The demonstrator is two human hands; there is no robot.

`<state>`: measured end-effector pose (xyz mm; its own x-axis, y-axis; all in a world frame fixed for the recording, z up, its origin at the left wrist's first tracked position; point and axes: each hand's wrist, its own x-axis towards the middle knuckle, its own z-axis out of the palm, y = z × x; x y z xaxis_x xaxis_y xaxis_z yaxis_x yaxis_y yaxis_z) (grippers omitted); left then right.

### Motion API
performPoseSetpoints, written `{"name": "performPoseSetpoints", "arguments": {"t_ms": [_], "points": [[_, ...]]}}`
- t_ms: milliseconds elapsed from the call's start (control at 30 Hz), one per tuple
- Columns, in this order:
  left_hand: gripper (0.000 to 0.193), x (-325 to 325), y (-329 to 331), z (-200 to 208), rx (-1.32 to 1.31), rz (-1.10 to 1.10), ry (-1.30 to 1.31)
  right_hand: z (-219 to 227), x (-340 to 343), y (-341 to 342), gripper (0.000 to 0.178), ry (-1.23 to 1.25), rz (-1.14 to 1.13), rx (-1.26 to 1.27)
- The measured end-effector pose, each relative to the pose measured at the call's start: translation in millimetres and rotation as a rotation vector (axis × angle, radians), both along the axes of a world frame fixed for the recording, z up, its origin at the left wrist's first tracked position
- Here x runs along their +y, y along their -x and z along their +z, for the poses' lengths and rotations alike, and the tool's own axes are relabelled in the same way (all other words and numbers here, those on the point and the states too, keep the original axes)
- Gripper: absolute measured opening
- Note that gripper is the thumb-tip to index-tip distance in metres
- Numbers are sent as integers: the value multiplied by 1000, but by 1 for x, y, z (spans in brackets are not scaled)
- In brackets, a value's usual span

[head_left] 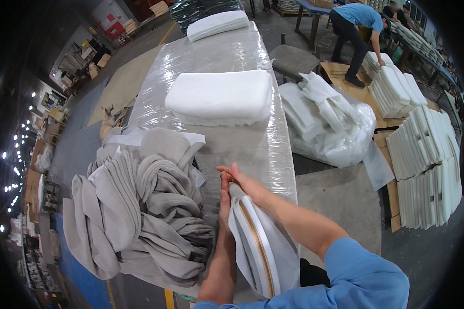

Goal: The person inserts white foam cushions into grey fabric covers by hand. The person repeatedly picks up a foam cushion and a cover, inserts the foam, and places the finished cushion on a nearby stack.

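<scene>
A grey-and-white cushion cover (pixel 242 237) with a white band and a tan zipper-like strip stands on edge at the table's near right, its narrow end pointing away from me. My left hand (pixel 225 198) lies along the left of that far end, fingers stretched forward. From the other side my right hand (pixel 238 178) presses against it, its fingers crossing the left fingertips. The cover's end is squeezed between both palms and partly hidden by them. Left of my hands lies a big heap of grey fabric covers (pixel 144 206), close to my left forearm.
A plastic-wrapped table (pixel 232 141) carries white padding slabs (pixel 219 95) and a farther white pad (pixel 218 26). To its right sit a clear bag of white material (pixel 327 121), a grey chair (pixel 294 59) and stacked white pads (pixel 423 165). A co-worker in blue (pixel 355 20) bends over more stacks.
</scene>
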<state>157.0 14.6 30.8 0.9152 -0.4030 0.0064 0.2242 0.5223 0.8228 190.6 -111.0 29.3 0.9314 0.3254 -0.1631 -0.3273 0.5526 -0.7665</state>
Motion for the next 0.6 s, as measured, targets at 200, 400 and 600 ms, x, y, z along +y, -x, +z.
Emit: {"name": "performPoseSetpoints", "arguments": {"t_ms": [200,400,600], "points": [[68,2,-11,-10,-135,18,-75,-14,25,8,76,83,-242,-111],[69,8,-23,-16,-215,32,-130,-41,36,-2,71,105,-283,-221],[71,29,-38,1,-286,-53,-349,-34,27,-18,73,355,-172,-281]]}}
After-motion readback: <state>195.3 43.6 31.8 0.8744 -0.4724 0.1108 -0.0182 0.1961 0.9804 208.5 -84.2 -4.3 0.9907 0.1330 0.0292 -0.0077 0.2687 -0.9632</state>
